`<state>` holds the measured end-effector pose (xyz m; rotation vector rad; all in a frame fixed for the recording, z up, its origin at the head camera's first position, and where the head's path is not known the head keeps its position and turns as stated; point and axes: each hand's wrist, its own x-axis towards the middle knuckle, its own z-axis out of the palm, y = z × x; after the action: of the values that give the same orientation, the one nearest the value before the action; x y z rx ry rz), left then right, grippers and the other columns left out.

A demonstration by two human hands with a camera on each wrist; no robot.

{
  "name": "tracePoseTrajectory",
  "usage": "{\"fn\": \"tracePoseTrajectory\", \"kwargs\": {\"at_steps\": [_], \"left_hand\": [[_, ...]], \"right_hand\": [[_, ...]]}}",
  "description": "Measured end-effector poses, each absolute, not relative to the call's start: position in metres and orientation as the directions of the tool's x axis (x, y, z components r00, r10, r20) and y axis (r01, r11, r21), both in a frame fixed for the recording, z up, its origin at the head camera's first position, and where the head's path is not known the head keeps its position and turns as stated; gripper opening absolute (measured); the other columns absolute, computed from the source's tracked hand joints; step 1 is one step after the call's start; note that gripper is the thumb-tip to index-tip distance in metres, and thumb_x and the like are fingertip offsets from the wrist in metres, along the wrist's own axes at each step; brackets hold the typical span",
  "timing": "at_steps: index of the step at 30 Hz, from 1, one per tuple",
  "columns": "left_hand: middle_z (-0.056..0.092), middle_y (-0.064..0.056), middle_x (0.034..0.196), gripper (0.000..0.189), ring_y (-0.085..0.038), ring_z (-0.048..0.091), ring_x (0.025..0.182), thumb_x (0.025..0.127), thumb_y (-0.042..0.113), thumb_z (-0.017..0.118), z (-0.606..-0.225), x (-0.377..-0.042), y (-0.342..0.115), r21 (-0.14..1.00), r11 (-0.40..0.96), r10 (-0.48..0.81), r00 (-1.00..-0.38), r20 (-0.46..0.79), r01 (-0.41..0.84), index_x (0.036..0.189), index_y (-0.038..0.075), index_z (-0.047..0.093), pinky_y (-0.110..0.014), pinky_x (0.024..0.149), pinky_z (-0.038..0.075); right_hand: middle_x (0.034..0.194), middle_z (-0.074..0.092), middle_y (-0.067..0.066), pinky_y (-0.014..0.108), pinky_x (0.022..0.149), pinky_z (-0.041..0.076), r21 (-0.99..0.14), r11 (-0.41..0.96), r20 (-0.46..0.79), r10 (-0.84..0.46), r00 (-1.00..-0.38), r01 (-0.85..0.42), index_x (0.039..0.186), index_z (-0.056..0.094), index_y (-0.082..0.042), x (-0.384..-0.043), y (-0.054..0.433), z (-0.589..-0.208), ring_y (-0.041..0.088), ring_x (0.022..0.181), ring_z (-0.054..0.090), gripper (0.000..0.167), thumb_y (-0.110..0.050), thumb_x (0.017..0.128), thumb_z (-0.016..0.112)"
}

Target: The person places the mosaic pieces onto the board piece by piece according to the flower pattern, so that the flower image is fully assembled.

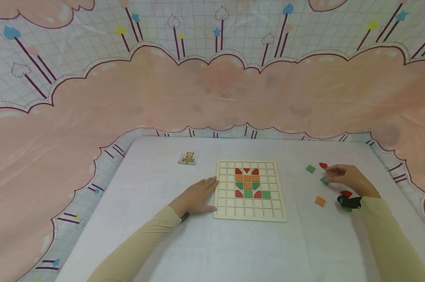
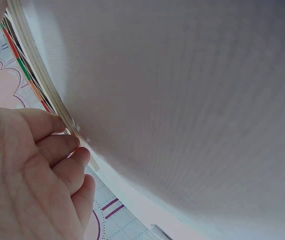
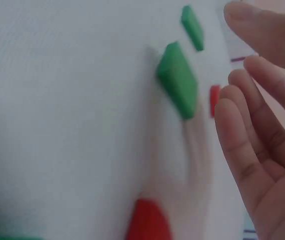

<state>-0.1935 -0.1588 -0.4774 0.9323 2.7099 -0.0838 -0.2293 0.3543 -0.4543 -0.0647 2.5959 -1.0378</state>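
Note:
My left hand [image 1: 195, 197] lies flat beside a pale square grid board [image 1: 224, 212], its fingertips and thumb touching the left edge. In the left wrist view, fingers [image 2: 57, 150] meet the board's side [image 2: 42, 75]. Red, orange and green tiles form a pattern on the grid, with a green square tile [image 1: 265, 194] at its lower right. On the right, my right hand [image 1: 346, 177] hovers over loose tiles, holding nothing. Its slightly bent fingers are close to a green square tile [image 3: 179, 82] and a red tile [image 1: 323, 165]; thumb and fingers stand apart in the right wrist view.
A small pattern card [image 1: 188, 157] lies beyond the board's left corner. Another green square [image 1: 310, 169] and an orange square [image 1: 320, 201] lie right of the board. A red piece [image 1: 346, 194] and some green show near my right wrist. Patterned cloth [image 1: 212, 90] surrounds the white table.

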Motion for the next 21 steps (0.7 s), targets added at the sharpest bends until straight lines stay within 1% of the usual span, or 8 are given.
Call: {"fn": "tracePoseTrajectory", "kwargs": {"at_steps": [3,5,7,9,13,16,21], "left_hand": [[0.017,-0.009,0.158,0.091,-0.022,0.019,0.146,0.087,0.064,0.048,-0.477,-0.193,-0.159,0.034,0.790,0.597,-0.755,-0.272,0.612,0.151,0.006,0.018,-0.034,0.120,0.021],[0.017,-0.009,0.158,0.090,-0.022,0.019,0.146,0.087,0.063,0.048,-0.477,-0.193,-0.159,0.035,0.790,0.597,-0.755,-0.271,0.612,0.150,0.006,0.018,-0.034,0.120,0.021],[0.017,-0.009,0.158,0.090,-0.022,0.018,0.146,0.087,0.063,0.048,-0.476,-0.193,-0.158,0.032,0.790,0.596,-0.756,-0.271,0.612,0.150,0.006,0.018,-0.034,0.120,0.021],[0.017,-0.009,0.158,0.090,-0.021,0.018,0.146,0.087,0.063,0.048,-0.477,-0.193,-0.158,0.031,0.792,0.593,-0.757,-0.274,0.610,0.151,0.006,0.018,-0.034,0.120,0.020],[0.016,-0.008,0.158,0.091,-0.021,0.018,0.146,0.086,0.064,0.048,-0.477,-0.193,-0.157,0.031,0.797,0.586,-0.760,-0.281,0.603,0.151,0.007,0.018,-0.034,0.120,0.020],[0.016,-0.009,0.158,0.091,-0.021,0.018,0.146,0.086,0.065,0.048,-0.477,-0.194,-0.157,0.027,0.796,0.586,-0.760,-0.281,0.605,0.151,0.007,0.018,-0.034,0.120,0.020],[0.017,-0.009,0.158,0.091,-0.021,0.018,0.146,0.086,0.064,0.048,-0.477,-0.194,-0.157,0.024,0.791,0.592,-0.756,-0.279,0.611,0.150,0.006,0.019,-0.034,0.120,0.021]], "right_hand": [[0.123,0.061,0.021,0.023,0.079,0.053,-0.641,0.758,-0.329,-0.134,-0.935,0.117,0.130,0.051,0.002,-0.231,0.362,-0.466,0.003,0.093,0.057,0.069,-0.045,0.082,0.069],[0.119,0.062,0.020,0.019,0.074,0.052,-0.632,0.763,-0.342,-0.121,-0.932,0.133,0.129,0.052,0.003,-0.232,0.365,-0.472,0.012,0.094,0.057,0.069,-0.044,0.081,0.070],[0.114,0.063,0.018,0.015,0.069,0.049,-0.623,0.768,-0.353,-0.106,-0.930,0.149,0.127,0.053,0.003,-0.234,0.366,-0.474,0.016,0.093,0.057,0.069,-0.042,0.079,0.072],[0.109,0.063,0.016,0.016,0.068,0.049,-0.606,0.780,-0.363,-0.098,-0.927,0.154,0.125,0.054,0.003,-0.234,0.365,-0.474,0.020,0.092,0.055,0.066,-0.040,0.079,0.074],[0.097,0.062,0.012,0.019,0.067,0.049,-0.571,0.810,-0.361,-0.101,-0.927,0.134,0.117,0.058,0.003,-0.235,0.361,-0.472,0.023,0.088,0.053,0.056,-0.032,0.078,0.075],[0.091,0.061,0.009,0.020,0.066,0.048,-0.563,0.819,-0.347,-0.108,-0.932,0.115,0.112,0.060,0.004,-0.237,0.359,-0.472,0.022,0.085,0.052,0.049,-0.026,0.077,0.076],[0.089,0.061,0.008,0.019,0.065,0.047,-0.569,0.818,-0.320,-0.125,-0.939,0.085,0.109,0.062,0.004,-0.235,0.356,-0.472,0.021,0.084,0.052,0.043,-0.022,0.077,0.075]]}}
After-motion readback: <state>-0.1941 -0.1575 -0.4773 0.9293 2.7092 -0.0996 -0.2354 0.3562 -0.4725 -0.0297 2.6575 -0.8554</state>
